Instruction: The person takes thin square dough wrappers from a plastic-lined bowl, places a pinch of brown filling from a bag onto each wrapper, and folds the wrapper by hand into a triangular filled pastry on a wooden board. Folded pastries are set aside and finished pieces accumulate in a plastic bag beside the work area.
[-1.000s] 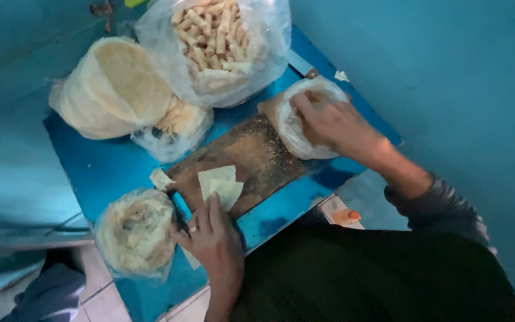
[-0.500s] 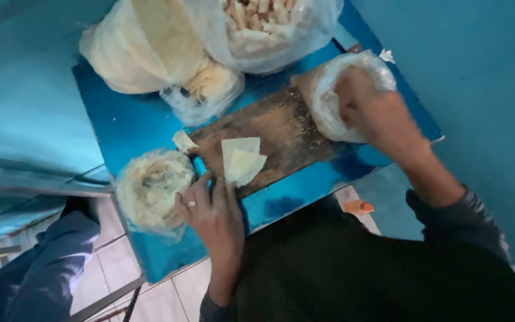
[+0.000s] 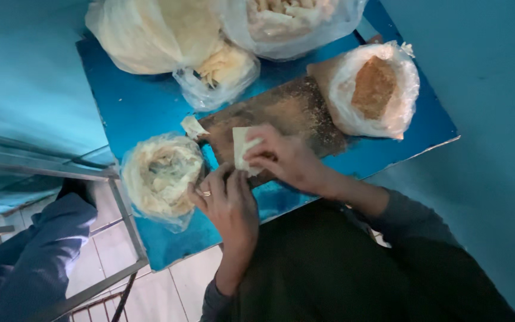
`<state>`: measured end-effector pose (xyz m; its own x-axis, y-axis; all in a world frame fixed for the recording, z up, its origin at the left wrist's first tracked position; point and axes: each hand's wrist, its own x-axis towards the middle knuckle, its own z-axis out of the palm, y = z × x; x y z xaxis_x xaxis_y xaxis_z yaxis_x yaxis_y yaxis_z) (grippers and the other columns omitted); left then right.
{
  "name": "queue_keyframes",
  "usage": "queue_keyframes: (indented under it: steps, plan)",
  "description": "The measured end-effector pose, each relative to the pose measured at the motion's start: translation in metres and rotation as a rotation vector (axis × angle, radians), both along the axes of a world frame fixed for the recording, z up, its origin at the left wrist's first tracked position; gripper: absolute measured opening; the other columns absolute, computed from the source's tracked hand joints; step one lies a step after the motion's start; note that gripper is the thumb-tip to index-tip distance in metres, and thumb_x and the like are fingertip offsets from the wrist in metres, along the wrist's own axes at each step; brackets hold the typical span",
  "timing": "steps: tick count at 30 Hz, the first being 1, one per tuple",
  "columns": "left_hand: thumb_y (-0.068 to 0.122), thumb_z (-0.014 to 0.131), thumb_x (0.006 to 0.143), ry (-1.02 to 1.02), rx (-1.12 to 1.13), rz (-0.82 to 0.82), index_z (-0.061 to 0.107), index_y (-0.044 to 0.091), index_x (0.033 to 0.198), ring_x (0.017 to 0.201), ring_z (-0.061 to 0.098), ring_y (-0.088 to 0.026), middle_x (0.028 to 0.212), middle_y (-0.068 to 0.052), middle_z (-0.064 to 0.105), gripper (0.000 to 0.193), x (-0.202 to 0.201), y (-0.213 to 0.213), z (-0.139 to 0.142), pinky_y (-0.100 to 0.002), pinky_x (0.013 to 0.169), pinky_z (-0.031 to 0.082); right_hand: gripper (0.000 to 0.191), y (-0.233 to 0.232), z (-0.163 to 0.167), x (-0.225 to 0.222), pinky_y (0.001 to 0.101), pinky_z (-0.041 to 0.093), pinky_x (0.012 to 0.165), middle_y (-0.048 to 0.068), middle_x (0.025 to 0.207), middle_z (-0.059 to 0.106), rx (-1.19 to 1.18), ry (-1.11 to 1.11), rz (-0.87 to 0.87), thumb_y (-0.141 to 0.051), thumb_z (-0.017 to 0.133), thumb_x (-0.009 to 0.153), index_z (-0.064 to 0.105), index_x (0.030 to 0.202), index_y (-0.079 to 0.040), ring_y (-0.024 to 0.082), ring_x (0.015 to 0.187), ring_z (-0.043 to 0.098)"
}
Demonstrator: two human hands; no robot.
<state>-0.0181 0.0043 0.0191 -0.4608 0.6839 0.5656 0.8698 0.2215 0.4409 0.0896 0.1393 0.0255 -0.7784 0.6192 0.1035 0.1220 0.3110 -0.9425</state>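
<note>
Right hand: on the brown wooden board, fingers curled over the lower edge of a pale square wrapper, grip narrow and pinching that wrapper against the board. Left hand: lying flat at the near edge of the board, just below the wrapper, fingers spread and pointing toward it, grip wide and holding nothing; a ring shows on one finger. Wrapper: near the left end of the board, partly covered by the right hand. Board: set slantwise across the middle of the blue worktop, surface dusted with crumbs. Clear bag of brown filling: at the right end of the board, open at the top, well apart from both hands. Clear bag of pale stacked sheets: on the worktop just left of the left hand, touching the board's corner. Small pale scrap: beside the board's left corner. Small clear bag: above the board, holding pale pieces. Two large bags: one of pale sheets at the far left, one of rolled pieces at the far edge, cropped by the frame.
</note>
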Motion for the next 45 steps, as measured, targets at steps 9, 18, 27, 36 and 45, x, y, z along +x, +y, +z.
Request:
queue_keyframes:
  steps: [9, 18, 27, 36, 45]
  plan:
    - [0.004, 0.071, 0.092, -0.033, 0.054, -0.075, 0.068, 0.001, 0.103, 0.105, 0.060, -0.031, 0.109, -0.011, 0.065, 0.012, 0.000, -0.001, 0.002, -0.056, 0.112, 0.038, 0.039, -0.018, 0.007, 0.011, 0.0419, 0.059, 0.090, 0.012, 0.122, 0.071, 0.875, 0.070, 0.085, -0.008, 0.069, 0.091, 0.060, 0.130, -0.006, 0.029, 0.113, 0.071]
    - [0.004, 0.073, 0.092, -0.114, 0.032, -0.112, 0.065, 0.002, 0.102, 0.099, 0.059, -0.035, 0.102, -0.014, 0.065, 0.014, -0.002, 0.001, 0.005, -0.050, 0.098, 0.043, 0.036, -0.002, 0.023, 0.019, 0.0384, 0.058, 0.083, 0.009, 0.114, 0.072, 0.501, -0.084, -0.185, -0.010, 0.068, 0.097, 0.057, 0.131, -0.008, 0.027, 0.100, 0.073]
    - [-0.004, 0.065, 0.092, -0.107, 0.037, -0.183, 0.064, 0.004, 0.116, 0.102, 0.063, -0.030, 0.103, -0.012, 0.068, 0.025, -0.007, 0.000, -0.004, -0.056, 0.111, 0.039, 0.045, -0.014, 0.021, 0.020, 0.0369, 0.057, 0.076, 0.006, 0.094, 0.070, 0.487, -0.171, -0.242, -0.009, 0.077, 0.088, 0.058, 0.129, -0.010, 0.025, 0.090, 0.071]
    - [0.006, 0.072, 0.094, -0.005, 0.016, -0.088, 0.067, 0.006, 0.111, 0.099, 0.063, -0.028, 0.100, -0.009, 0.067, 0.018, -0.001, 0.011, -0.013, -0.057, 0.112, 0.040, 0.050, -0.011, -0.003, 0.016, 0.0321, 0.063, 0.085, 0.008, 0.107, 0.069, 0.013, 0.085, -0.163, 0.000, 0.070, 0.091, 0.049, 0.136, -0.007, 0.017, 0.099, 0.073]
    - [0.006, 0.074, 0.091, 0.009, 0.058, -0.099, 0.068, 0.004, 0.101, 0.111, 0.057, -0.035, 0.117, -0.014, 0.063, 0.013, -0.001, 0.011, 0.005, -0.057, 0.110, 0.038, 0.038, -0.015, -0.013, 0.009, 0.0301, 0.063, 0.080, 0.009, 0.104, 0.077, 0.138, 0.037, -0.217, -0.002, 0.070, 0.094, 0.054, 0.129, -0.008, 0.017, 0.093, 0.078]
